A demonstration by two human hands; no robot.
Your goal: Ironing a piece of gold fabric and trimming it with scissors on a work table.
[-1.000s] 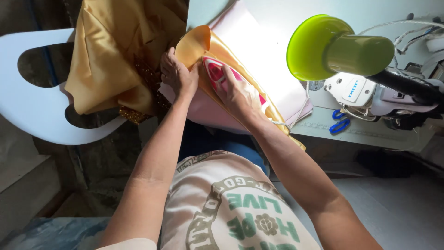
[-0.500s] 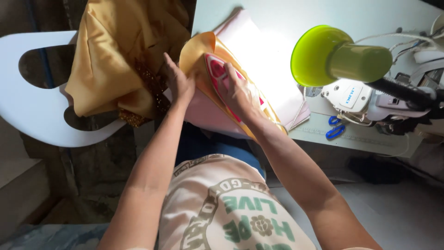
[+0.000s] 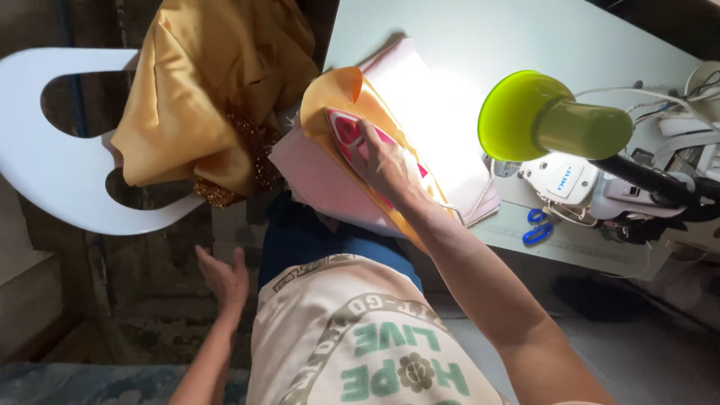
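My right hand (image 3: 386, 161) grips the handle of a pink and white iron (image 3: 346, 133) that rests on a strip of yellow-orange fabric (image 3: 331, 91). The strip lies over a pale pink cloth (image 3: 420, 97) at the near edge of the light table (image 3: 480, 37). My left hand (image 3: 223, 279) hangs low beside my lap with its fingers spread, holding nothing and away from the fabric.
A gold satin garment with sequin trim (image 3: 206, 90) is draped over a white plastic chair (image 3: 52, 172) on the left. A green lamp shade (image 3: 525, 112) shines on the table. A white sewing machine (image 3: 600, 187) and blue snips (image 3: 536, 229) sit to the right.
My left hand has let go of the yellow fabric's folded end and dropped down beside my lap. My right hand stays on the iron.
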